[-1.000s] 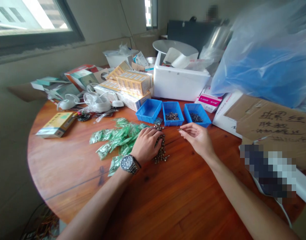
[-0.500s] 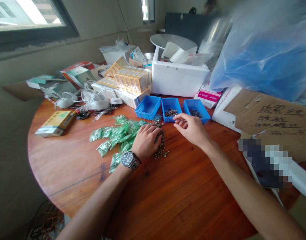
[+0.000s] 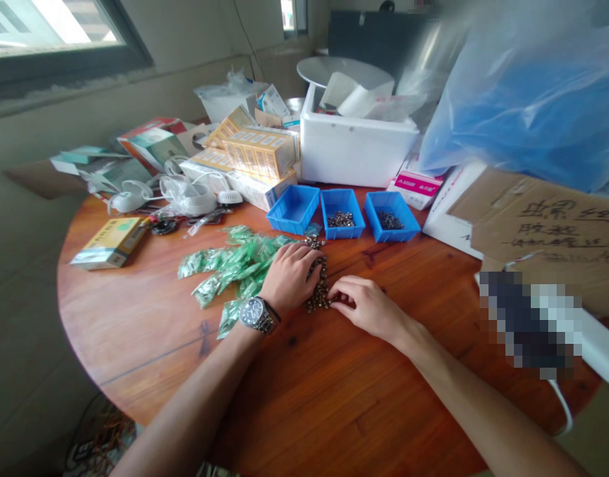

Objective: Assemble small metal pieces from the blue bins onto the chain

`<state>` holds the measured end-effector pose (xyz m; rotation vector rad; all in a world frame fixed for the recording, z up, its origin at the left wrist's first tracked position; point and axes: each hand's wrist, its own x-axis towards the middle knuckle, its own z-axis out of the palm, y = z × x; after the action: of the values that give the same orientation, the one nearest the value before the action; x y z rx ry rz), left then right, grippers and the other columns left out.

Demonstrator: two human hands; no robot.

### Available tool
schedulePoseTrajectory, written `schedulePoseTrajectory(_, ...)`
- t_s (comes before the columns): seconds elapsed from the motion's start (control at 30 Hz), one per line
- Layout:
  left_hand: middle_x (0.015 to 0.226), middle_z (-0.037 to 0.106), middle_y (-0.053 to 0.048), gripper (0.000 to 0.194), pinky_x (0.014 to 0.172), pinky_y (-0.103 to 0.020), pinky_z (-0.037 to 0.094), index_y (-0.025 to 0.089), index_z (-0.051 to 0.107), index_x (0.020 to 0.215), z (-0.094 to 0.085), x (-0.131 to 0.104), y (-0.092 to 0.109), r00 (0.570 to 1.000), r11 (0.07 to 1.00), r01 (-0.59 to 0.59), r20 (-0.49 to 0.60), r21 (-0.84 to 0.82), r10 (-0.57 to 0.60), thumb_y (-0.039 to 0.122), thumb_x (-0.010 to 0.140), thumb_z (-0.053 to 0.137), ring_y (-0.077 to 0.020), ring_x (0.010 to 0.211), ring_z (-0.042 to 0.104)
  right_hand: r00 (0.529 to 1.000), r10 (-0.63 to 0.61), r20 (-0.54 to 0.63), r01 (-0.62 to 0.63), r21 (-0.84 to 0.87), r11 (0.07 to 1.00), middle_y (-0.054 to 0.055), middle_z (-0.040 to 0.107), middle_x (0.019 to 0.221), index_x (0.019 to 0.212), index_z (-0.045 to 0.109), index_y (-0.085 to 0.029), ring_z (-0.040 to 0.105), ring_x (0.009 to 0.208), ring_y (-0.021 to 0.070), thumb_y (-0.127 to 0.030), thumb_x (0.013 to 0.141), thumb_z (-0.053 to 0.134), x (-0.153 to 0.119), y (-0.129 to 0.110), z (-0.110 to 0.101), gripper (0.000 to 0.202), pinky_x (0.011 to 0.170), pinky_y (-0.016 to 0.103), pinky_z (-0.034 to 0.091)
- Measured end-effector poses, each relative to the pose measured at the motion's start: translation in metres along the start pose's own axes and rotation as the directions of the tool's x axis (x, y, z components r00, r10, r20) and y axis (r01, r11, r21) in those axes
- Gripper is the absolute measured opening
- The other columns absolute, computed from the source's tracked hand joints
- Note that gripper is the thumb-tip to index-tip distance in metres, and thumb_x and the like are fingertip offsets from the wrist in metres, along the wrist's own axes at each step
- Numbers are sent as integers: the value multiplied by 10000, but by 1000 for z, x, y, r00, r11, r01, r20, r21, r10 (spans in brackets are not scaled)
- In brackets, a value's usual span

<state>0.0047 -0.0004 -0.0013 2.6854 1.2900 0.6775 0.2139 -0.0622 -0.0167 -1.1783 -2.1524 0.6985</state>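
Note:
A heap of small metal pieces [image 3: 318, 298], perhaps screws, lies on the wooden table [image 3: 304, 397]. My left hand [image 3: 291, 275], with a watch at the wrist, rests palm down along the heap's left side, fingers stretched and thumb apart. At the heap's lower right edge, my right hand [image 3: 364, 305] pinches thumb and fingertips together on a small piece, mostly hidden by the fingers. Green plastic packets [image 3: 244, 262] are spread left of my left hand. Beyond the heap stand a blue bin [image 3: 344, 232] with shiny pieces and another blue bin [image 3: 396, 235] with darker ones.
A third blue bin [image 3: 291, 222] stands at the left of the row. Behind are yellow-and-white boxes [image 3: 259, 156] and a white foam box [image 3: 354, 149]. A yellow carton [image 3: 110, 245] lies far left; a cardboard box [image 3: 547, 232] and a blue plastic bag [image 3: 533, 119] are right.
My right hand has come back from the front of the middle blue bin, down to the heap's lower right edge, and its fingertips have closed there. My left hand has stayed in place.

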Motion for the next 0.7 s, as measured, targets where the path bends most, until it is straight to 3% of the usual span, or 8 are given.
schedulePoseTrajectory(0.17, 1226, 765, -82, 253, 1166, -492, 478, 200, 721, 1239, 0, 0, 0, 1000, 1000, -6, -8, 7, 6, 253, 1048, 563, -290, 1244, 659, 1000, 8, -9, -7, 25, 1000, 30, 723, 882, 937, 732, -195, 668, 757, 171, -4, 895, 700, -3, -2, -1, 198, 717, 273, 533)
schedulePoseTrajectory(0.3, 1222, 768, -90, 248, 1152, -495, 484, 192, 722, 1232, -1, 0, 1, 1000, 1000, -8, -3, 11, 8, 252, 1047, 567, -291, 1240, 661, 998, 43, -51, -37, 110, 993, 50, 765, 946, 1056, 794, -216, 683, 747, 175, -118, 966, 675, -3, -5, -7, 178, 701, 289, 552)
schedulePoseTrajectory(0.4, 1220, 767, -93, 246, 1141, -493, 491, 191, 719, 1233, 0, 0, 0, 1000, 1000, -19, -7, 18, 19, 254, 1049, 570, -289, 1238, 662, 989, 91, -121, -62, 227, 972, 59, 815, 1025, 1028, 820, -236, 755, 889, 210, -220, 997, 686, -3, -6, -13, 139, 812, 322, 594)
schedulePoseTrajectory(0.47, 1223, 766, -94, 246, 1137, -498, 493, 190, 717, 1235, 1, 0, -1, 1000, 999, -28, -12, 28, 29, 258, 1049, 573, -292, 1234, 662, 976, 155, -150, -96, 340, 936, 60, 832, 1049, 1037, 822, -242, 781, 974, 234, -292, 997, 709, -3, -5, -16, 130, 892, 350, 606)
schedulePoseTrajectory(0.6, 1225, 766, -93, 242, 1131, -503, 498, 194, 715, 1233, 2, -1, -2, 999, 999, -33, -15, 31, 33, 262, 1048, 573, -293, 1223, 667, 944, 308, -115, -178, 609, 773, 76, 838, 1029, 1051, 800, -226, 802, 955, 247, -424, 948, 775, -3, -1, -18, 224, 891, 368, 635)
schedulePoseTrajectory(0.7, 1220, 767, -94, 241, 1127, -506, 503, 200, 715, 1233, 2, -1, -2, 999, 999, -29, -17, 19, 30, 255, 1045, 573, -292, 1222, 670, 926, 347, -147, -173, 653, 737, 78, 833, 1042, 1006, 811, -225, 787, 971, 238, -452, 902, 819, -2, 1, -20, 250, 912, 364, 629)
